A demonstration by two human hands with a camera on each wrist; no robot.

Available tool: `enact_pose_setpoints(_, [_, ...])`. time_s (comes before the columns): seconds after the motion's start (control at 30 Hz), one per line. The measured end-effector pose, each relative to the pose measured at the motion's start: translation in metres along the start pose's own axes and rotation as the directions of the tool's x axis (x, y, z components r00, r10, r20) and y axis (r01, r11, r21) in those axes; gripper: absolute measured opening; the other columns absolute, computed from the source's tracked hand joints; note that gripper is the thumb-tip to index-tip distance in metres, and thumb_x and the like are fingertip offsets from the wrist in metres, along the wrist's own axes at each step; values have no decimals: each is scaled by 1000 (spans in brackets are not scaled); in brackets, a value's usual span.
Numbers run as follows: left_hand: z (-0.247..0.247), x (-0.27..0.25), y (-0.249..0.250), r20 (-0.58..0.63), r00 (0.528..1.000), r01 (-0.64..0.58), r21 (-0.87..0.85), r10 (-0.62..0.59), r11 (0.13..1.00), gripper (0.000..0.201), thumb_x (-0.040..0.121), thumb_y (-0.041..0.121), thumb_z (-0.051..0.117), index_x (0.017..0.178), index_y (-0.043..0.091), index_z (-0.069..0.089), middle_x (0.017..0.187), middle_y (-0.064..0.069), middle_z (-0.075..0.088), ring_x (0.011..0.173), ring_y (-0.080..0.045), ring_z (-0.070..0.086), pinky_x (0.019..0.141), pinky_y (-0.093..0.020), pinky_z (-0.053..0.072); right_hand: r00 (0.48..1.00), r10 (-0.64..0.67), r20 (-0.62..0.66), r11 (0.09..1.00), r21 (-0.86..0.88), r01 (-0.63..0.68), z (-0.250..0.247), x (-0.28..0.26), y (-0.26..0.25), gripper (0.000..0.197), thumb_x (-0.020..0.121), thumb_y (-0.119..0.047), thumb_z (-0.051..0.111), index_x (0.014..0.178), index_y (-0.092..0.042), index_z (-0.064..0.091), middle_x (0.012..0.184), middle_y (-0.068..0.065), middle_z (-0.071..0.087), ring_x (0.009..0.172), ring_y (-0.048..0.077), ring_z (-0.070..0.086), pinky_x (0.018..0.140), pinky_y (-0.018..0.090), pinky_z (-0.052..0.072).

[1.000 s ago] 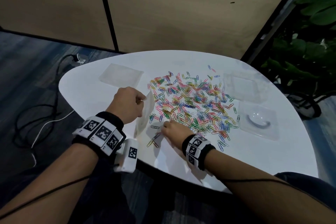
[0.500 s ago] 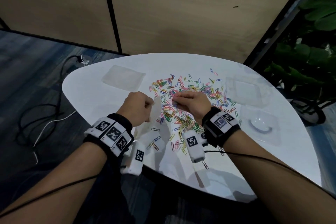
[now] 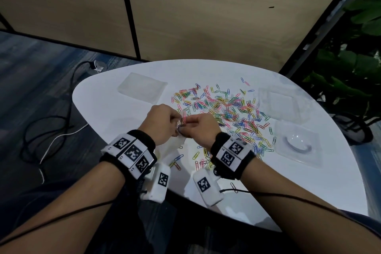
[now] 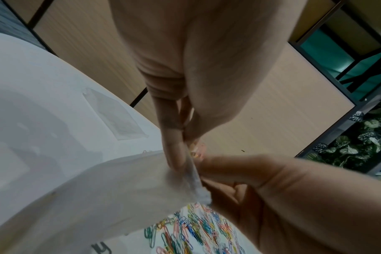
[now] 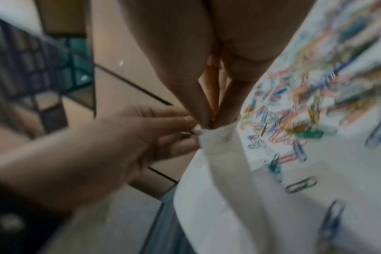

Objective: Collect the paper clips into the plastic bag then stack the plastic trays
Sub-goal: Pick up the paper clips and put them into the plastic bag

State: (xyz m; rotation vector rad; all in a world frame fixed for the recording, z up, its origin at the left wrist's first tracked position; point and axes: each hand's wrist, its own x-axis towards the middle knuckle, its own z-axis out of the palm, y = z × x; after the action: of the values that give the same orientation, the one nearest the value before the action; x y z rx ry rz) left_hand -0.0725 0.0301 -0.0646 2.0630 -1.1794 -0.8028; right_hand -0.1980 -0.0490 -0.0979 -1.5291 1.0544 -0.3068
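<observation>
Colourful paper clips (image 3: 228, 113) lie scattered over the middle of the white table (image 3: 115, 113). My left hand (image 3: 165, 123) pinches the rim of the clear plastic bag (image 3: 172, 145), which hangs down toward the table; the same bag (image 4: 120, 189) fills the left wrist view. My right hand (image 3: 195, 128) meets the left at the bag's mouth and pinches a few pink clips (image 3: 184, 118) there. In the right wrist view the right fingertips (image 5: 207, 118) touch the bag's top corner (image 5: 209, 135). Three clear plastic trays lie apart: one far left (image 3: 142, 88), two at the right (image 3: 278, 105) (image 3: 296, 144).
Loose clips (image 3: 177, 161) lie near the table's front edge between my wrists. The near right tray holds a dark curved piece (image 3: 296, 146). Cables (image 3: 51, 130) trail on the floor at the left, and a plant (image 3: 350, 80) stands at the right.
My right hand left the clip pile and came left to the bag's mouth with clips in its fingers. The left hand kept its hold on the bag and lifted slightly.
</observation>
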Motion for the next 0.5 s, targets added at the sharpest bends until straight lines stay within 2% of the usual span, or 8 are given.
enact_pose_setpoints(0.07, [0, 0, 0, 30, 999, -20, 4, 20, 1000, 20, 91, -5, 54, 93, -7, 75, 88, -26, 74, 73, -35, 76, 76, -42, 64, 994, -99, -44, 977, -195, 89, 0, -4, 0, 1, 80, -10, 75, 79, -12, 75, 74, 10, 74, 73, 26, 73, 74, 38, 61])
enact_pose_setpoints(0.13, [0, -1, 0, 55, 998, -26, 29, 24, 999, 22, 92, -4, 56, 97, -2, 77, 86, -21, 76, 73, -32, 77, 79, -39, 63, 977, -215, 1, 902, -384, 199, 1, -6, 1, 11, 84, -11, 66, 79, -7, 75, 69, 8, 71, 66, 26, 68, 65, 31, 57])
enact_pose_setpoints(0.23, [0, -2, -1, 45, 999, -8, 52, 6, 999, 25, 94, -1, 54, 102, 3, 78, 82, -18, 77, 71, -28, 77, 82, -38, 63, 966, -217, 140, 792, -553, 258, 3, -7, -1, 20, 87, -10, 56, 97, -8, 73, 68, -7, 58, 68, 20, 52, 67, 23, 41])
enact_pose_setpoints(0.27, [-1, -2, -1, 29, 1000, 9, 48, -11, 999, 26, 95, 0, 54, 107, 4, 76, 83, -18, 77, 71, -27, 77, 84, -37, 62, 965, -216, 149, 785, -561, 263, 2, -7, -3, 22, 88, -11, 56, 102, -8, 73, 69, -8, 56, 69, 19, 52, 69, 24, 41])
enact_pose_setpoints(0.3, [-3, -1, -1, 7, 1000, 24, 48, -24, 999, 27, 95, 0, 53, 111, 4, 75, 84, -18, 77, 71, -27, 77, 85, -37, 62, 963, -237, 128, 796, -543, 268, -1, -8, -8, 23, 89, -11, 57, 105, -8, 73, 74, -5, 63, 70, 18, 57, 72, 24, 46])
enact_pose_setpoints(0.37, [-9, 0, -1, -34, 999, 41, 52, -39, 998, 29, 96, 2, 50, 114, 4, 73, 84, -18, 77, 72, -26, 78, 85, -35, 61, 953, -301, 20, 854, -439, 279, -9, -10, -17, 22, 89, -8, 58, 102, -11, 76, 86, 3, 75, 76, 17, 69, 78, 28, 57])
enact_pose_setpoints(0.43, [-14, 2, -2, -59, 998, 41, 57, -38, 998, 30, 96, 2, 49, 115, 4, 72, 86, -18, 77, 72, -26, 78, 84, -34, 61, 932, -354, -77, 886, -345, 308, -14, -10, -19, 20, 86, -8, 60, 90, -16, 77, 78, 2, 75, 70, 17, 71, 73, 31, 60])
enact_pose_setpoints(0.5, [-19, 3, -4, -77, 996, 47, 60, -42, 997, 29, 96, 1, 50, 114, 3, 73, 86, -18, 77, 72, -26, 78, 84, -34, 61, 930, -365, -30, 876, -351, 332, -16, -12, -10, 20, 84, -7, 59, 82, -19, 75, 71, 1, 72, 66, 22, 68, 69, 35, 60])
